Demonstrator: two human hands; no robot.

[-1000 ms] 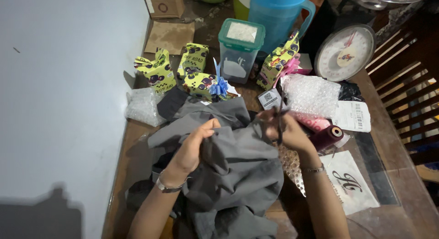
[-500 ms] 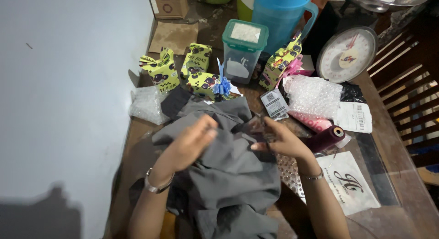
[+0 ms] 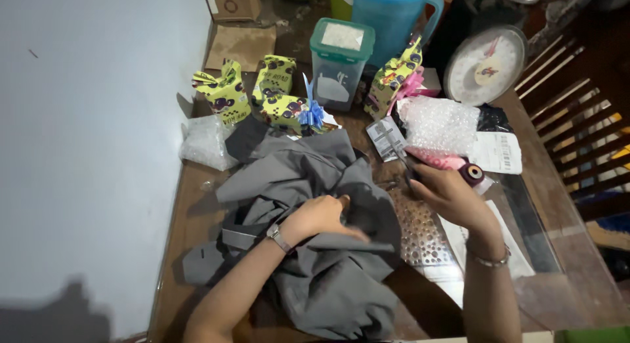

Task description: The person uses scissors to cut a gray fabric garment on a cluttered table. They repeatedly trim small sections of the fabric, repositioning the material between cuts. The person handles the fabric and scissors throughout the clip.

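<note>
Left hand (image 3: 319, 218) presses flat, fingers extended, on the grey cloth (image 3: 315, 251) heaped on the table (image 3: 190, 205). Right hand (image 3: 449, 195) grips scissors (image 3: 399, 156) beside the cloth's right edge.

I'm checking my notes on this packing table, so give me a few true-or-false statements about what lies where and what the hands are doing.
1. The left hand rests on the grey garment. True.
2. The right hand holds scissors. True.
3. The weighing scale stands at the table's left edge. False: it stands at the far right.
4. The clear container has a red lid. False: the lid is green.
5. Both wrists are bare. False: each wears a band.
</note>
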